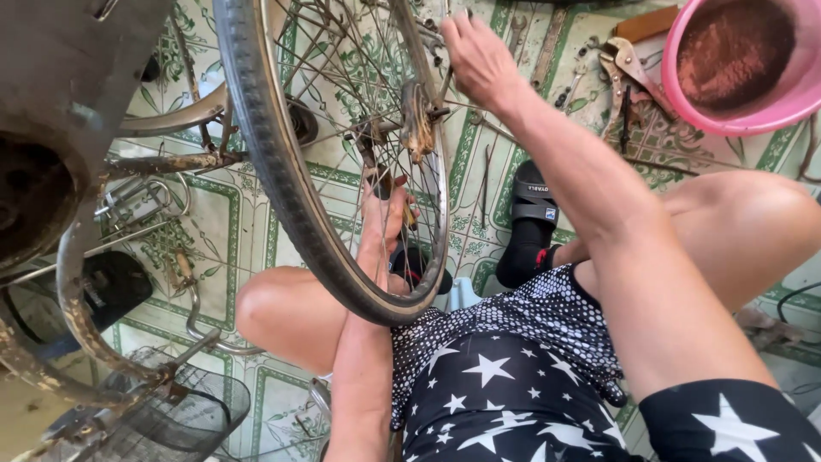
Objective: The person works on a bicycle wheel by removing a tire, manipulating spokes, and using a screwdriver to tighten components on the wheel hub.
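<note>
Right hand [479, 53]: seen beyond the hub [417, 128] of the bicycle wheel [282, 162], at its far upper side; the fingers are curled closed around a thin part by the axle, but what exactly is gripped cannot be told.
Left hand [382, 218]: seen through the spokes just below the hub; the fingers are closed on a small dark-handled tool [392, 186] held against the axle region.
Bicycle wheel: stood upright between the knees, its rusty hub lying between the two hands, the right hand above it and the left hand below it; the dark tyre [256, 111] curves down to the lap.
Rusty frame [77, 291]: left of the wheel, with a wire basket [162, 419] below it.
Black sandal [532, 214]: right of the wheel, on the patterned floor tiles [239, 222].
Hand tools [616, 77]: pliers and wrenches laid on the tiles to the right of the hub, past the right hand.
Pink bowl [800, 98]: far right of the wheel, holding brown powder.
</note>
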